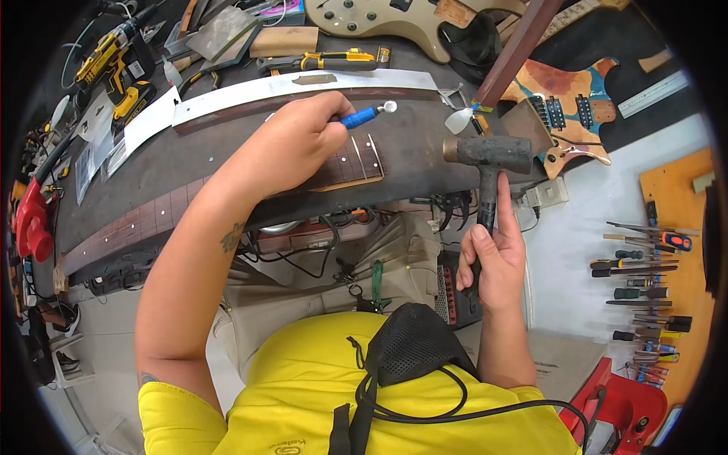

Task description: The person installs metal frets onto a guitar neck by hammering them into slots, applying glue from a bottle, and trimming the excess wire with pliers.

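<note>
My left hand (305,140) is closed around a slim blue tool (359,117), whose small round pale end points right; its exact kind I cannot make out. Below that hand a guitar neck (155,216) with a dark, dotted fretboard runs along the bench's front edge. Its middle is hidden by my forearm. Thin fret wires (372,150) show near the neck's right end. In my right hand (497,262) a hammer (497,155) stands upright, head on top, with a dark face and a brass-coloured one. My index finger lies stretched along its handle.
Behind the neck lies a long white strip (250,98) on a dark wooden piece. A yellow drill (114,68), a yellow cutter knife (337,60) and guitar bodies (565,114) lie on the bench. Several files and screwdrivers (644,265) hang at right. A white bottle (458,120) lies near the hammer.
</note>
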Motion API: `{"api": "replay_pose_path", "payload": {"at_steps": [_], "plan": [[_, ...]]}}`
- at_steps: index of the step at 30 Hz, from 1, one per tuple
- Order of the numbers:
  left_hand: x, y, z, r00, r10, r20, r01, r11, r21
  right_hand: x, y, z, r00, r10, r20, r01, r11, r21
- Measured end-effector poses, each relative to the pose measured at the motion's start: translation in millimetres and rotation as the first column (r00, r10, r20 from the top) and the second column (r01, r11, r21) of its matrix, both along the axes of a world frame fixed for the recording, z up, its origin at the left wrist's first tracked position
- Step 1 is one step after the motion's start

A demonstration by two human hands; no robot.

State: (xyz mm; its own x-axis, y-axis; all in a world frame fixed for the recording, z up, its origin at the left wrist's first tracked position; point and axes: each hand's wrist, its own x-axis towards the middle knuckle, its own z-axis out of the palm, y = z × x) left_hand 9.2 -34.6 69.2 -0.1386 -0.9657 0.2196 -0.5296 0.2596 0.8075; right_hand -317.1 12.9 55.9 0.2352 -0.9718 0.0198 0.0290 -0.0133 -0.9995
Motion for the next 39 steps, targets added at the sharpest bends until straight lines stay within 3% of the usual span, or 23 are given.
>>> {"api": "replay_pose_path", "payload": {"at_steps": [5, 7, 8, 10, 11, 18, 21, 24, 26, 31, 33, 37, 39], "plan": [[8, 11, -24, 0.997, 0.041, -0.062, -0.044, 0.998, -0.043, 1, 3, -7, 1.0, 0.017, -0.016, -0.017, 1.0, 0.014], [8, 19, -31, 0.926, 0.167, 0.338, -0.106, 0.976, -0.191, 0, 3, -8, 0.999, 0.014, -0.033, -0.013, 0.999, 0.046], [8, 20, -35, 0.926, 0.172, 0.335, -0.111, 0.975, -0.194, 1, 3, -9, 0.999, 0.018, -0.035, -0.017, 0.999, 0.042], [4, 22, -42, 0.937, 0.192, 0.292, -0.018, 0.861, -0.508, 2, 2, -11, 0.999, 0.0, -0.04, 0.002, 0.998, 0.058], [3, 24, -42, 0.93, 0.205, 0.304, -0.009, 0.841, -0.541, 2, 1, -11, 0.999, 0.0, -0.04, 0.002, 0.998, 0.055], [1, 26, -42, 0.926, 0.22, 0.306, -0.019, 0.838, -0.545, 8, 3, -12, 0.999, 0.024, -0.025, -0.023, 0.998, 0.064], [3, 23, -42, 0.956, 0.202, 0.212, -0.079, 0.875, -0.477, 10, 2, -10, 0.999, 0.034, -0.029, -0.032, 0.998, 0.059], [10, 19, -47, 0.954, 0.239, 0.179, -0.102, 0.823, -0.559, 7, 3, -10, 0.998, 0.024, -0.059, -0.022, 0.999, 0.044], [8, 25, -37, 0.954, 0.161, 0.255, -0.082, 0.952, -0.295, 5, 0, -6, 0.997, 0.025, -0.08, -0.023, 0.999, 0.026], [7, 29, -45, 0.928, 0.115, 0.355, 0.035, 0.92, -0.391, 2, -2, 20, 0.958, 0.01, -0.286, -0.029, 0.998, -0.062], [9, 31, -45, 0.866, 0.086, 0.493, 0.122, 0.92, -0.373, 9, 2, 34, 0.935, -0.024, -0.353, -0.03, 0.989, -0.146], [10, 28, -49, 0.88, 0.084, 0.468, 0.121, 0.913, -0.39, 24, 8, 53, 0.853, -0.02, -0.521, -0.122, 0.964, -0.236], [9, 27, -52, 0.836, 0.101, 0.539, 0.165, 0.891, -0.422, 30, 5, 59, 0.791, 0.013, -0.612, -0.183, 0.959, -0.216]]}}
